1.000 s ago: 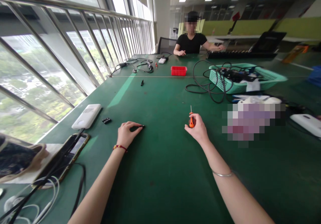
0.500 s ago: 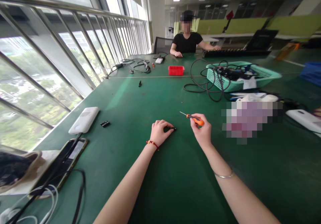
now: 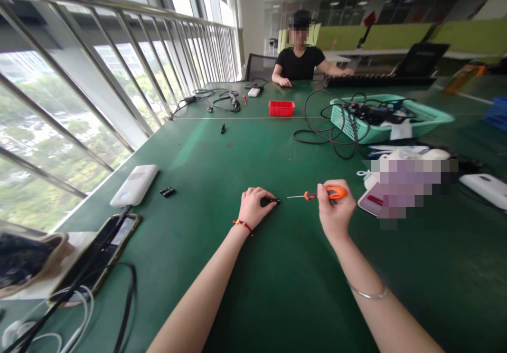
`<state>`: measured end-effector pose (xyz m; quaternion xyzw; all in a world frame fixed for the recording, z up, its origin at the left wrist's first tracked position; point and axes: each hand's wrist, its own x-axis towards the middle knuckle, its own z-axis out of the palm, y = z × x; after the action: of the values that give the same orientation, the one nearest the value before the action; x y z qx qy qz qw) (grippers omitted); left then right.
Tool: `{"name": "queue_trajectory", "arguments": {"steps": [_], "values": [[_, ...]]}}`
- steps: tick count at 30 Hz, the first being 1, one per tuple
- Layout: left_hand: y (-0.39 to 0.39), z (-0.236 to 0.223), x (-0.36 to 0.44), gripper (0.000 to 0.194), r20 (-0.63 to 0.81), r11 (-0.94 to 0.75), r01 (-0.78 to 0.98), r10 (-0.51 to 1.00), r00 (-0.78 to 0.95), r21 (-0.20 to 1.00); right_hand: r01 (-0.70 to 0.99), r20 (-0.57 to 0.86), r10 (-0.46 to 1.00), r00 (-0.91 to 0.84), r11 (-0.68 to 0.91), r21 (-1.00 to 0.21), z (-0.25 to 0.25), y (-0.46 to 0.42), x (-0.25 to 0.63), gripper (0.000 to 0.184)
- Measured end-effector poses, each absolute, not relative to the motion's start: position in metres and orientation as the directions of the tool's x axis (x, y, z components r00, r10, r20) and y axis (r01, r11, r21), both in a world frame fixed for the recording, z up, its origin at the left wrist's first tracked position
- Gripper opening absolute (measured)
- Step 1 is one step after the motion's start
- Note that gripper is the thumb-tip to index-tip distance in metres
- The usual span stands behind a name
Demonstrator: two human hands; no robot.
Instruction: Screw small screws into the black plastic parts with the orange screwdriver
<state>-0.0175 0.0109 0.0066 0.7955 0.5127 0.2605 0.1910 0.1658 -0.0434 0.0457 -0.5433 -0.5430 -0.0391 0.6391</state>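
My left hand (image 3: 253, 207) rests on the green table (image 3: 277, 268), fingers curled round a small black part (image 3: 271, 201) whose end pokes out to the right. My right hand (image 3: 336, 210) grips an orange-handled screwdriver (image 3: 322, 194) held level, its thin metal tip pointing left and almost touching the black part. A red bead bracelet is on my left wrist, a silver bangle on my right.
A white power bank (image 3: 135, 184), a small black clip (image 3: 167, 191) and a phone (image 3: 103, 247) with cables lie left. A red bin (image 3: 281, 108), a teal basket (image 3: 390, 118) of cables and a seated person (image 3: 303, 60) are farther back. Window railing runs along the left.
The screwdriver has swung down from tilted to level, its tip now at the black part. My right hand shifted slightly right; my left hand stayed put on the part.
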Motion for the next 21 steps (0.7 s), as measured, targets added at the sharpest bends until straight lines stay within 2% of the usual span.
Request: {"name": "queue_trajectory", "arguments": {"steps": [6, 21], "values": [[0.0097, 0.0087, -0.0165, 0.011, 0.203, -0.397, 0.727, 0.917, 0.345, 0.559, 0.61, 0.646, 0.676, 0.354, 0.357, -0.708, 0.0411, -0.0431, 0.1614, 0.024], [0.0103, 0.0086, -0.0166, 0.011, 0.211, -0.412, 0.726, 0.91, 0.356, 0.551, 0.581, 0.624, 0.705, 0.337, 0.366, -0.727, 0.0404, -0.0423, 0.1612, 0.024]]}}
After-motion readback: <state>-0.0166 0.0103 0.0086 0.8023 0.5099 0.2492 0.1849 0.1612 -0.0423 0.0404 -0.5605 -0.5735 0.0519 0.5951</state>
